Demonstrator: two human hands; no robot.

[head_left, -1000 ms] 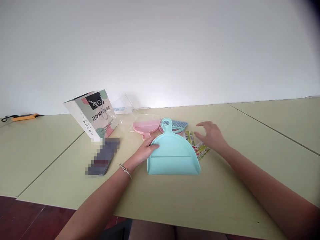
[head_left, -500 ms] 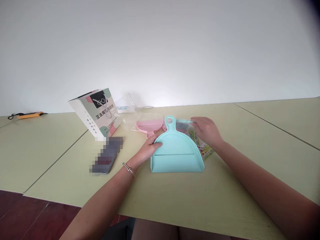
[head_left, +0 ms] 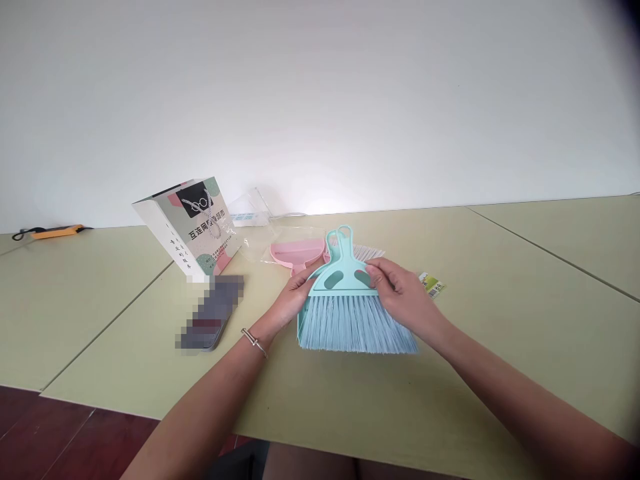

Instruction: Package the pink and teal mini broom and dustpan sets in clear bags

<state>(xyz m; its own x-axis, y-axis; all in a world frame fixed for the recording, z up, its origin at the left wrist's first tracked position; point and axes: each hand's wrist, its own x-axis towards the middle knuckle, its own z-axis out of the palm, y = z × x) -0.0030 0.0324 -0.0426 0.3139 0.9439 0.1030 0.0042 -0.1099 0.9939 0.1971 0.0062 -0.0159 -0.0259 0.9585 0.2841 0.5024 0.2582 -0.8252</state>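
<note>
Brush (head_left: 353,317) (blue-bristled) in right hand (head_left: 404,292); dustpan (head_left: 332,256) behind it in left hand (head_left: 290,299).

To the left of the brush (head_left: 353,325), passage is blocked by a phone (head_left: 213,313); before it, the table (head_left: 350,403) is left free.

White wall (head_left: 320,100), dark red floor (head_left: 60,433)

The brush (head_left: 356,325) hid most of a dustpan (head_left: 332,259) behind it; left of the brush, a phone (head_left: 214,313) was blurred into blocks.
</note>
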